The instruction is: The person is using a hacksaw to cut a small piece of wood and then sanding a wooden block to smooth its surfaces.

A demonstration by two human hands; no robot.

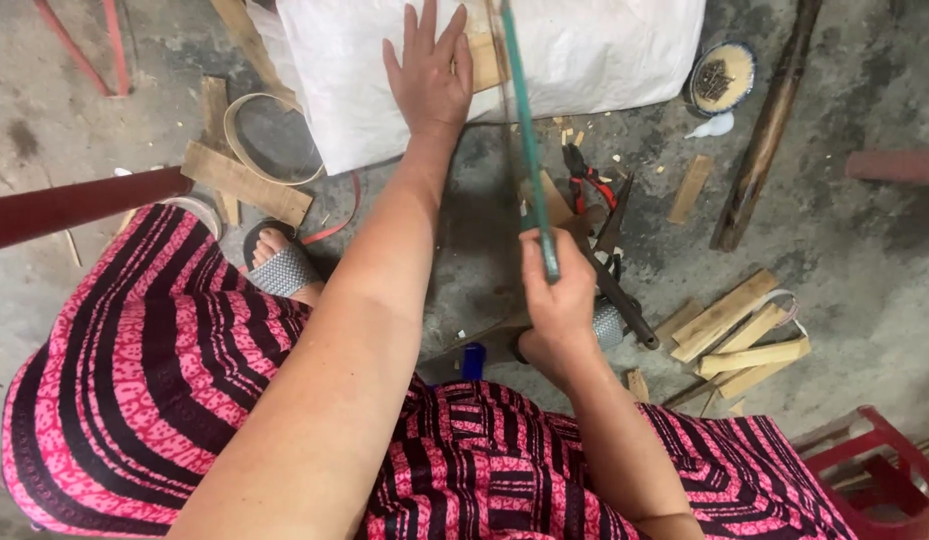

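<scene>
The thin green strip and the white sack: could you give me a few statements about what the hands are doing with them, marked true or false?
1. The right hand grips the thin green strip. True.
2. The left hand holds the red-handled pliers. False: it lies flat on the white sack; the pliers lie on the floor.
3. Cut wood pieces lie on the floor to the right. True.
4. The person is barefoot. False: a grey sandal is worn.
</scene>
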